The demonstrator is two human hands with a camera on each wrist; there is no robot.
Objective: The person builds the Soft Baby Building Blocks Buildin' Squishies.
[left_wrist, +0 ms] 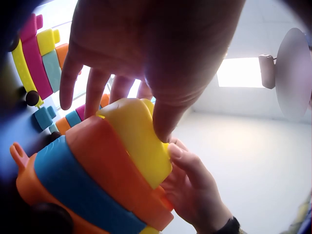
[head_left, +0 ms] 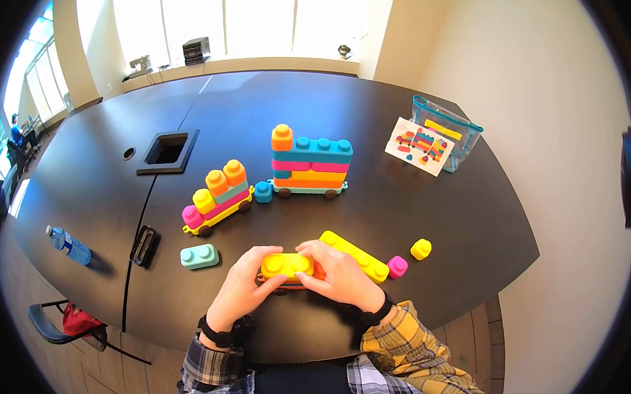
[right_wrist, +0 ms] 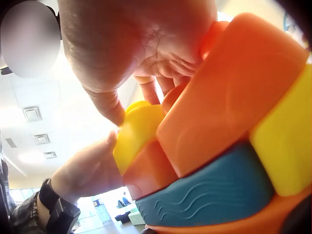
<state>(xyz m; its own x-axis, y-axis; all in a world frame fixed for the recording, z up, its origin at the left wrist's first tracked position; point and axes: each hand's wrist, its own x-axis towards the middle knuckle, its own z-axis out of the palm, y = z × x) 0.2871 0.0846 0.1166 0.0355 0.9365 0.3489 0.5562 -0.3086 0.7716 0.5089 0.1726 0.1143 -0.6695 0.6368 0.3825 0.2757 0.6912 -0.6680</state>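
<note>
A yellow two-stud block (head_left: pixel 287 265) sits atop a stacked toy wagon close to the table's near edge. My left hand (head_left: pixel 243 285) holds the yellow block's left side, thumb along the near face. From the other side my right hand (head_left: pixel 340 272) grips it, its thumb tip close to the left one. Under the block, the left wrist view shows an orange block (left_wrist: pixel 117 165), a blue block (left_wrist: pixel 83 183) and the orange wagon base (left_wrist: pixel 29 181) with dark wheels. Beside the yellow block, a larger orange block (right_wrist: pixel 229 92) stands in the right wrist view.
Behind are a yellow wagon (head_left: pixel 222 213) with blocks and a taller wagon stack (head_left: pixel 311 168), a small blue block (head_left: pixel 262 192) between them. A long yellow block (head_left: pixel 356 257), pink block (head_left: pixel 397 266), yellow block (head_left: pixel 421 249), mint block (head_left: pixel 199 256), bottle (head_left: pixel 70 246) and picture card (head_left: pixel 419 147) lie around.
</note>
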